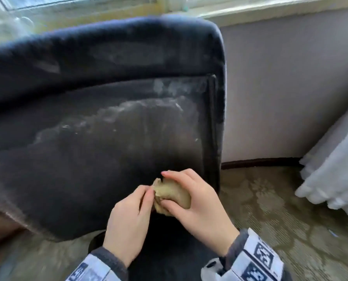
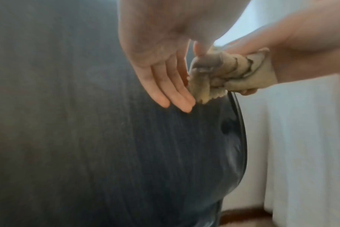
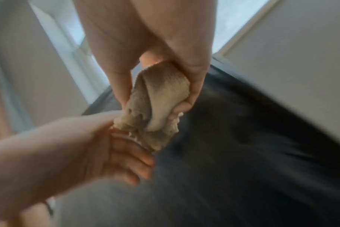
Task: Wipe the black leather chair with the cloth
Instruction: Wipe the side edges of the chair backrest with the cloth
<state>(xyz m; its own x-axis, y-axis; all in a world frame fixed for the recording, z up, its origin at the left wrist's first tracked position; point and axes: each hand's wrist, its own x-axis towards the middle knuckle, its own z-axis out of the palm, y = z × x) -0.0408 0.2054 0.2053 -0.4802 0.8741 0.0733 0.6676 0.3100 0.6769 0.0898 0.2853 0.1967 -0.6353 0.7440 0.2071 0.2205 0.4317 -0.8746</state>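
Observation:
The black leather chair [image 1: 108, 128] fills the left and middle of the head view, with pale dusty streaks across its cushion. Just above its lower edge, my right hand [image 1: 197, 201] grips a bunched tan cloth [image 1: 173, 193] between thumb and fingers. My left hand [image 1: 132, 211] pinches the cloth's left edge with thumb and forefinger. In the left wrist view the left hand's [image 2: 165, 86] other fingers point straight down beside the cloth [image 2: 223, 76]. The right wrist view shows the right hand [image 3: 192, 64] wrapped around the cloth [image 3: 159, 99], which hangs over the dark chair [image 3: 243, 153].
A pale wall [image 1: 290, 88] stands right of the chair, with a window sill [image 1: 250, 11] above it. A white curtain [image 1: 335, 163] hangs at the far right. Patterned carpet [image 1: 270, 209] covers the floor on the right. My dark trouser leg lies below the hands.

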